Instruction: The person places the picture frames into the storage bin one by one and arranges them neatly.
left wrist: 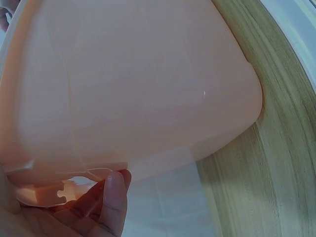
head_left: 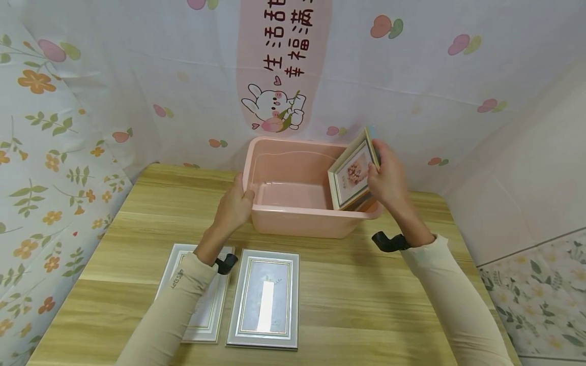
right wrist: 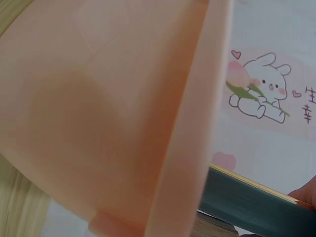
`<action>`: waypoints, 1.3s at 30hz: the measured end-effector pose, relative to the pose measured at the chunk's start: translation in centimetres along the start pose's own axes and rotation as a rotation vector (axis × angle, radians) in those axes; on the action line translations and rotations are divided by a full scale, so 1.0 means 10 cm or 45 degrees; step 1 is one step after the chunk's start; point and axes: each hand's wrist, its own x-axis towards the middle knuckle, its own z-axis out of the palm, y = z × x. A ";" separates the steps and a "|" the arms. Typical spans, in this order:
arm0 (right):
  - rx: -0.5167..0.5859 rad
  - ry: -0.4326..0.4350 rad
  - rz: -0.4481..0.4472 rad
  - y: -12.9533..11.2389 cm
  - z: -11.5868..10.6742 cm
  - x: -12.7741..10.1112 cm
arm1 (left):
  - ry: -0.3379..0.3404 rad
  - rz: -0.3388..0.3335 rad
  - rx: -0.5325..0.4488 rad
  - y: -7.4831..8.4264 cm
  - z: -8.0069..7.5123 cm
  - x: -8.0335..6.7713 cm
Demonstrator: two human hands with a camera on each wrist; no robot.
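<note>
A pink plastic tub (head_left: 302,223) stands on the table against the cloth backdrop. My left hand (head_left: 234,204) grips the tub's left rim; in the left wrist view its fingers (left wrist: 114,202) curl at the edge. At the opposite end, my right hand (head_left: 388,175) holds a picture frame (head_left: 352,174) by its right side, thumb on the front. That frame has a pale cream border and a pinkish picture, and it leans at a tilt, its lower part inside the tub. Its dark edge (right wrist: 252,200) shows beyond the tub's rim in the right wrist view.
Two silver-white picture frames lie flat on the wooden table (head_left: 348,300): a right one (head_left: 293,305) and a left one (head_left: 222,305) partly under my left forearm. A patterned cloth (head_left: 192,76) hangs close behind the tub. A tiled wall (head_left: 526,193) borders the right.
</note>
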 end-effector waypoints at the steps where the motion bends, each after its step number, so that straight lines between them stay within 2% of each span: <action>1: -0.011 0.001 -0.010 0.01 0.01 0.01 | 0.001 -0.004 0.001 0.00 0.00 0.00; 15: -0.097 -0.007 -0.118 0.09 0.21 0.01 | -0.014 -0.015 -0.012 -0.02 0.03 -0.01; 23: -0.144 -0.010 -0.069 0.15 0.30 -0.02 | -0.031 -0.034 -0.027 -0.02 0.04 0.00; 31: -0.334 -0.024 -0.074 0.12 0.38 -0.02 | -0.026 -0.041 -0.012 0.01 0.02 -0.01; 39: -0.445 -0.063 -0.075 0.10 0.43 0.00 | -0.021 -0.028 -0.033 0.01 0.00 -0.01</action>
